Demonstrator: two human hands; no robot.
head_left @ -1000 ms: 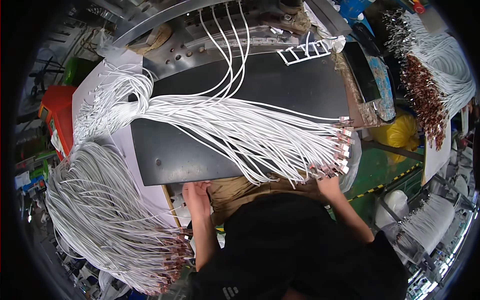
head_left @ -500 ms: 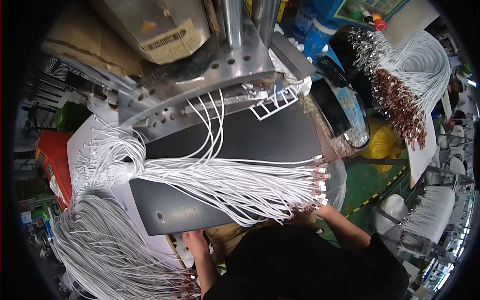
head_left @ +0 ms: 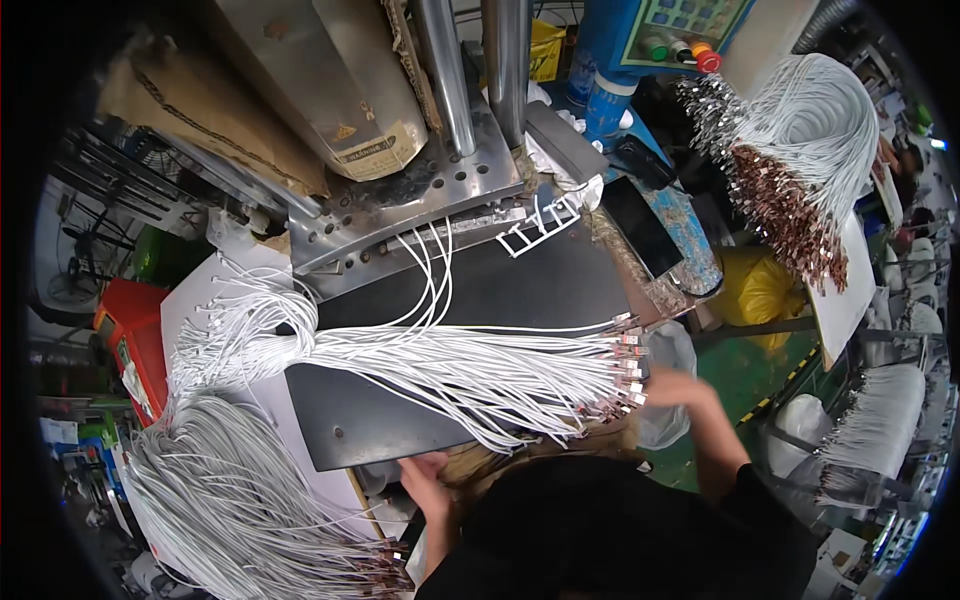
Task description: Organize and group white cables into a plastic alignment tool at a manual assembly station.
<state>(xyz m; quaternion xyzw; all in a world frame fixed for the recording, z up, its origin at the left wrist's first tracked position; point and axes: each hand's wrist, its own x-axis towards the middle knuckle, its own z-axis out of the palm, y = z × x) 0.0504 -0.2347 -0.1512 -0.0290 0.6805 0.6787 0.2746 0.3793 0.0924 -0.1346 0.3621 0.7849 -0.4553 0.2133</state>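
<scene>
Long white cable bundle (head_left: 470, 372) lies across flat black bench (head_left: 360, 420), metallic plug ends (head_left: 630, 368) fanned right, likely for reach; some strands run under grey steel press (head_left: 400, 200). Right hand (head_left: 672, 388) blurred beside plugs, left hand (head_left: 428, 478) loosely curled near front edge; can't tell either grip.

A black top (head_left: 620, 535) with short black sleeves (head_left: 748, 505), creased brown cloth (head_left: 616, 440) at the lap, bare forearms (head_left: 716, 440).
</scene>
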